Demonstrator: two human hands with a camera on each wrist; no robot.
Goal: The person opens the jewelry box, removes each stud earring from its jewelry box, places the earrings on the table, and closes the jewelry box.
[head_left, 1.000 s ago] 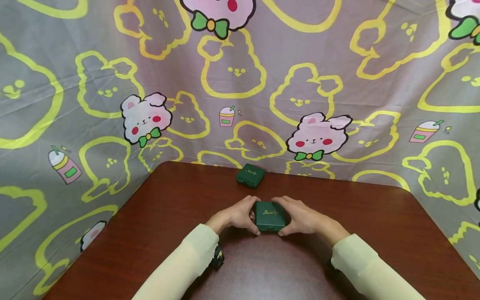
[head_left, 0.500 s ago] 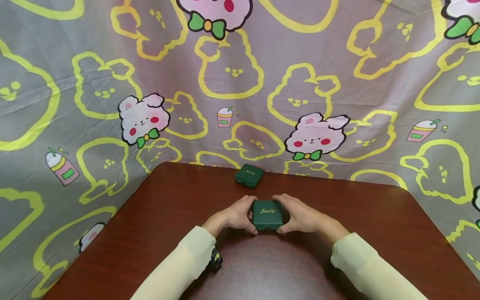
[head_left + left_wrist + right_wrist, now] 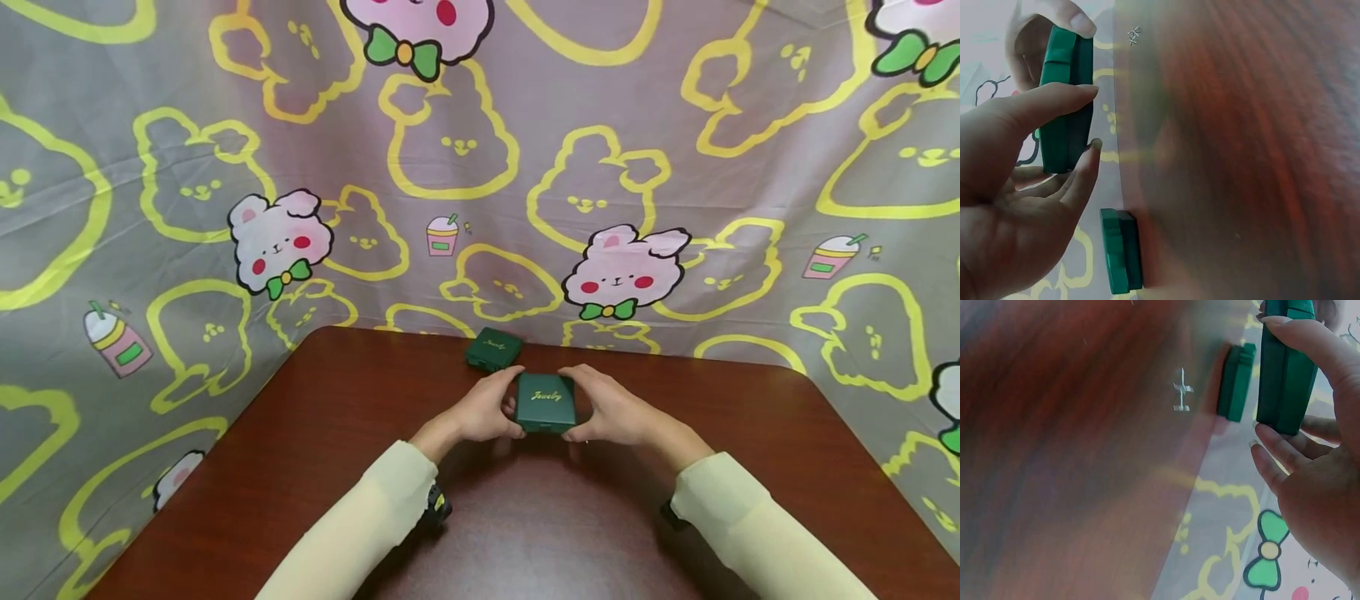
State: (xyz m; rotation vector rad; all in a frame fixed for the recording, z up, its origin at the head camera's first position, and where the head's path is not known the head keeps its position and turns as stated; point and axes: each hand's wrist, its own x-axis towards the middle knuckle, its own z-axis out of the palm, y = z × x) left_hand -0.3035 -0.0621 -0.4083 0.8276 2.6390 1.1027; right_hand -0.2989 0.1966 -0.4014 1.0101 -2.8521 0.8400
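Observation:
Both hands hold a dark green jewelry box [image 3: 546, 402] with gold lettering on its lid, one hand at each side. It is raised off the table, its lid facing up and closed. My left hand [image 3: 487, 407] grips the left side, thumb at the near edge and fingers toward the back. On the opposite side my right hand [image 3: 611, 412] grips it the same way. In the left wrist view the held box [image 3: 1060, 134] shows its edge between thumb and fingers. A second green jewelry box [image 3: 492, 349], also closed, lies on the table behind.
The brown wooden table [image 3: 495, 533] runs back to a patterned cloth [image 3: 480, 208] hung behind and at the sides. A small silvery thing [image 3: 1182, 390] appears against the table in the right wrist view; its kind is unclear.
Both hands have raised the jewelry box off the table and moved it slightly away from me. The second box stays put; the head view has shifted slightly.

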